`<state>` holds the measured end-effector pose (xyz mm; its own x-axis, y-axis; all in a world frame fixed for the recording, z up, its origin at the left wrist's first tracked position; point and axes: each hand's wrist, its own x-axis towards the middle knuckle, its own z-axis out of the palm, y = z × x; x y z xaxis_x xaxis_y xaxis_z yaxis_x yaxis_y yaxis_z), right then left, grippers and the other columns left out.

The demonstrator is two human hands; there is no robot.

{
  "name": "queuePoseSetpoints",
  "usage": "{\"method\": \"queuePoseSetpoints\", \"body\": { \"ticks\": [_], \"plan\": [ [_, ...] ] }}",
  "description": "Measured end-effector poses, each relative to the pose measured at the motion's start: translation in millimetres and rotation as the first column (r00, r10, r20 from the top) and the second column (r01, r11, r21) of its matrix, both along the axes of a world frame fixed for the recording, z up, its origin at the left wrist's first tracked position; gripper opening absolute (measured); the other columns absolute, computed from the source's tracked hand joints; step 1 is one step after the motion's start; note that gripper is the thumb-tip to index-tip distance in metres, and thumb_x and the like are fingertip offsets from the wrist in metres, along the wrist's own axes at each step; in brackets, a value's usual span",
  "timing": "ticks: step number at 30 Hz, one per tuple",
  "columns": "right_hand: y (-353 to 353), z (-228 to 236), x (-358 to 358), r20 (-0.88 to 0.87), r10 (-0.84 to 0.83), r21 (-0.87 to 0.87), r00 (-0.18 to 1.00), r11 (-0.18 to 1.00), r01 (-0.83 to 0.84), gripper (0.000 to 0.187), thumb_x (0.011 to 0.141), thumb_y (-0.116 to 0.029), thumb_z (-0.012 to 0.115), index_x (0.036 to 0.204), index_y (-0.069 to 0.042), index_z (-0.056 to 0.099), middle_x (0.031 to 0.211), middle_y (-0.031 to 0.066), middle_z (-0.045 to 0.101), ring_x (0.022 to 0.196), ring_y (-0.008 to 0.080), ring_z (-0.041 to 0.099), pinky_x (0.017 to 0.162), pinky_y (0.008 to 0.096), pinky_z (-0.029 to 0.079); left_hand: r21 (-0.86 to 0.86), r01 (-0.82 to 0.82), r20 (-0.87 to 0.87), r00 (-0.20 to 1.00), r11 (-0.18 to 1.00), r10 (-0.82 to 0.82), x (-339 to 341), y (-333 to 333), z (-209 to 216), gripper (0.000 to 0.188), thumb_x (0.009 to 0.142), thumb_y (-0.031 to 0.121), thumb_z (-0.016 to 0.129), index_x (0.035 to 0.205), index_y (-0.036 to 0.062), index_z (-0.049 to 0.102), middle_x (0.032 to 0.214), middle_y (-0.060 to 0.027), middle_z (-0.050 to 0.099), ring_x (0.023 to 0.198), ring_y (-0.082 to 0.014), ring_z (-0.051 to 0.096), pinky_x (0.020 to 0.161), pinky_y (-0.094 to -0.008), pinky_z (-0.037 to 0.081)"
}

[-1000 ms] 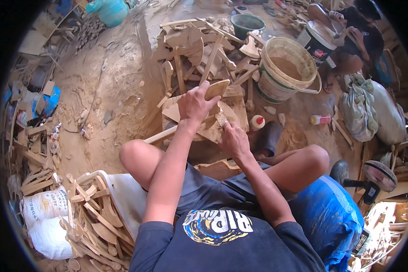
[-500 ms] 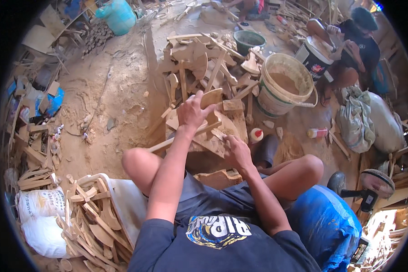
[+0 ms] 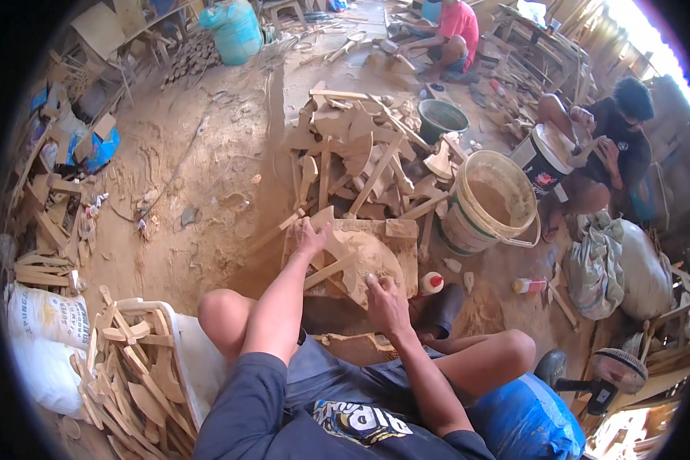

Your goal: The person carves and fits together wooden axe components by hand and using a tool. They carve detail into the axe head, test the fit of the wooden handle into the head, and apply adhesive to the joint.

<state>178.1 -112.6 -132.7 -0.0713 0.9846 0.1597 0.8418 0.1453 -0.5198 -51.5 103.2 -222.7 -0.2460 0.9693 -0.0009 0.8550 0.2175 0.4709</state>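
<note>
My left hand (image 3: 310, 239) is closed on a flat wooden piece (image 3: 324, 220) above the left side of a low, dusty wooden work block (image 3: 412, 249). A broad wooden board with a curved edge (image 3: 377, 257) rests on the block. Across its left side slants a narrow wooden strip (image 3: 332, 271). At the board's near edge, my right hand (image 3: 386, 300) has its fingers curled together; what they grip is too small to make out. Right of the block stands a white bottle with a red cap (image 3: 432, 283).
Beyond the block lies a heap of wood offcuts (image 3: 353, 149). A large dusty bucket (image 3: 489, 203) and a green basin (image 3: 442, 119) stand to its right. A container of carved wooden pieces (image 3: 172, 322) is at my left, a fan (image 3: 619, 372) at my right. Two other people work farther off.
My left hand has come lower and nearer with the wooden piece, uncovering the curved board. My right hand has drawn slightly toward me. The view has tilted up, showing more of the far floor.
</note>
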Motion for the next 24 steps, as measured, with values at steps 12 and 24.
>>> {"method": "queuePoseSetpoints", "body": {
  "ticks": [12, 24],
  "plan": [
    [34.1, -2.0, -40.7, 0.254, 0.094, -0.223, 0.963, 0.974, -0.036, 0.053, 0.094, -0.014, 0.069, 0.144, 0.000, 0.060, 0.124, 0.0252, 0.065, 0.107, 0.0406, 0.073, 0.081, 0.0486, 0.064, -0.038, 0.013, 0.128, 0.992, 0.999, -0.008, 20.0, -1.0, -7.0, 0.083, 0.093, 0.067, 0.070, 0.149, 0.0060, 0.059, 0.152, -0.0236, 0.058, 0.149, -0.0400, 0.047, 0.123, -0.0541, 0.039],
    [30.1, 12.3, -36.1, 0.143, -0.027, -0.167, 0.989, 0.985, 0.051, 0.036, 0.103, -0.018, 0.058, 0.136, -0.004, 0.066, 0.117, 0.0267, 0.070, 0.097, 0.0448, 0.075, 0.081, 0.0540, 0.061, -0.062, -0.018, 0.100, 0.995, 0.998, 0.024, 25.0, -2.8, -8.2, 0.086, 0.090, 0.067, 0.071, 0.155, 0.0123, 0.055, 0.158, -0.0210, 0.053, 0.150, -0.0407, 0.045, 0.117, -0.0580, 0.044]
  ]
}}
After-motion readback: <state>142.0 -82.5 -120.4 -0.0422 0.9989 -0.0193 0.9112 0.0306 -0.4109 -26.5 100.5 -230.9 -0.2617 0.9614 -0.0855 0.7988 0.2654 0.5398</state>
